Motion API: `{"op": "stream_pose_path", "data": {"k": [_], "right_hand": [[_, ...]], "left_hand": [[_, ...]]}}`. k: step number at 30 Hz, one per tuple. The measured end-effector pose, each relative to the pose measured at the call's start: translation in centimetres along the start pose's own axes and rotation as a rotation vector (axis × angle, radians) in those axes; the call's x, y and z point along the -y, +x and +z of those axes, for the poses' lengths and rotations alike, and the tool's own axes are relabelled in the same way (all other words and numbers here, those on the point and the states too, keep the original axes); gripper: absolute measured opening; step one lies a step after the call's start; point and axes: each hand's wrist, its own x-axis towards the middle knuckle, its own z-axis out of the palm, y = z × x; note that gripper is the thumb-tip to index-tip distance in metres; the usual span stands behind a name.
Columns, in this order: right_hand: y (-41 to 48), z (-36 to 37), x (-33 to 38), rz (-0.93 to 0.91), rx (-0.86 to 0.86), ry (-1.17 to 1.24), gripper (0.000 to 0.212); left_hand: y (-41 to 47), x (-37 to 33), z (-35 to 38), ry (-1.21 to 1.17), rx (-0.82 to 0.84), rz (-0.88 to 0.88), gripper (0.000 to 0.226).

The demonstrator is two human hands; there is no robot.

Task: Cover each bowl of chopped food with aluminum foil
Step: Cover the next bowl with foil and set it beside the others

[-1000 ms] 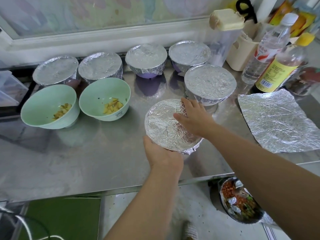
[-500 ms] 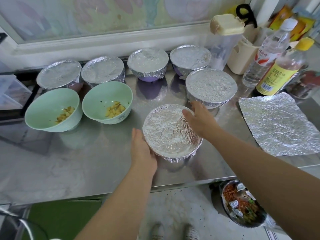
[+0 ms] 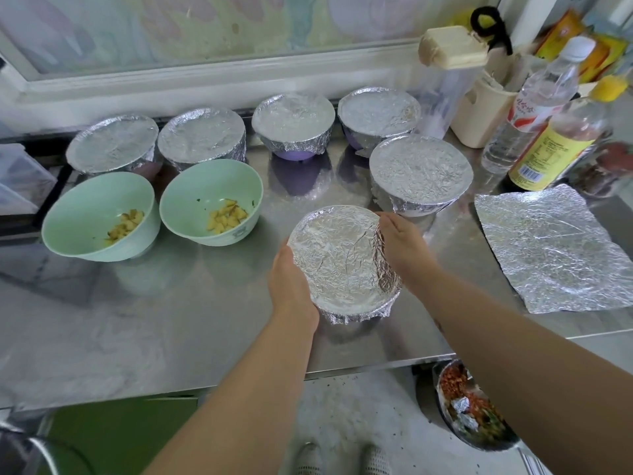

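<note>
Flanking the foil-covered bowl (image 3: 342,265), the left hand (image 3: 291,286) and right hand (image 3: 402,246) gripped its sides (each curled round the rim).

Foil hides whatever lies in the near bowl (image 3: 342,265). The fingers of the left hand (image 3: 291,286) curl out of sight round its side, and the fingertips of the right hand (image 3: 402,241) tuck behind the foil's rim. The print on the yellow-labelled bottle (image 3: 551,145) is too blurred to read. The dark jar (image 3: 603,169) beside it is smeared and cut by the right edge. Below the table, the metal bowl (image 3: 469,409) sits partly behind the right forearm.
</note>
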Motion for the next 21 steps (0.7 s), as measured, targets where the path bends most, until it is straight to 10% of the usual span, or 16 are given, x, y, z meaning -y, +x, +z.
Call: {"op": "stream_pose_path", "data": {"k": [10,21], "right_hand": [[-1.1,-0.5,-0.1,-0.022,-0.11,-0.052,0.038],[0.7,0.2,-0.9,-0.174,-0.009,-0.337,0.044]], "left_hand": [[-2.4,0.8,-4.5,0.296,-0.164,0.321,0.009],[-5.9,3.3,-6.4,0.473,0.158,0.357,0.022]]}}
